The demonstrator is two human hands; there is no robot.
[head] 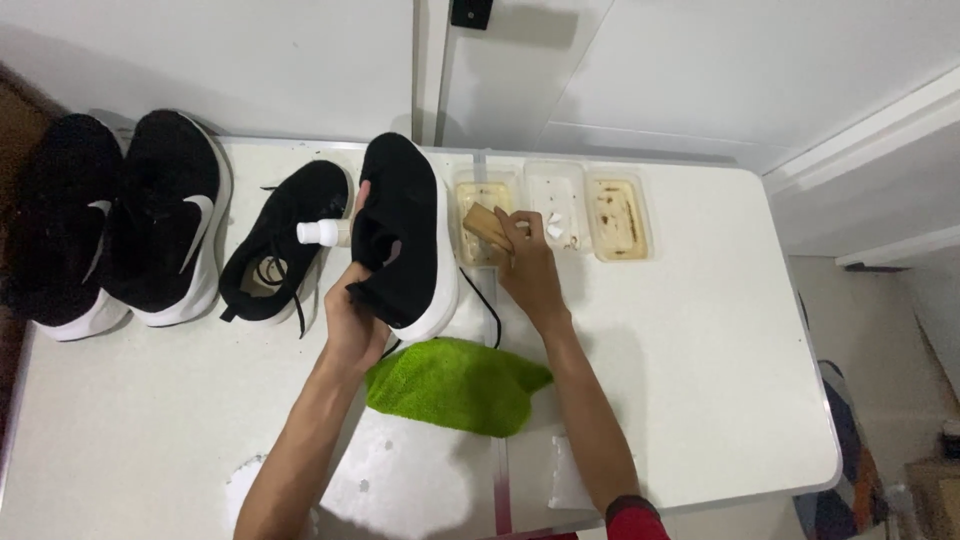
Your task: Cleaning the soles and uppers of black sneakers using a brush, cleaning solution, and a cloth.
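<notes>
My left hand [352,320] grips a black sneaker with a white sole [405,230] by its heel opening, holding it tilted over the white table [700,350]. My right hand [528,270] holds a wooden brush [487,225] over the leftmost of three clear plastic trays [482,190], just right of the sneaker. A black lace hangs from the sneaker toward the table. Below my hands lies a green microfibre cloth [455,385].
A matching black sneaker [285,240] lies left of the held one, with a small white-capped bottle [322,232] beside it. Two more black shoes with white marks [165,215] stand at the far left. Two further trays [618,215] sit to the right. White wall behind.
</notes>
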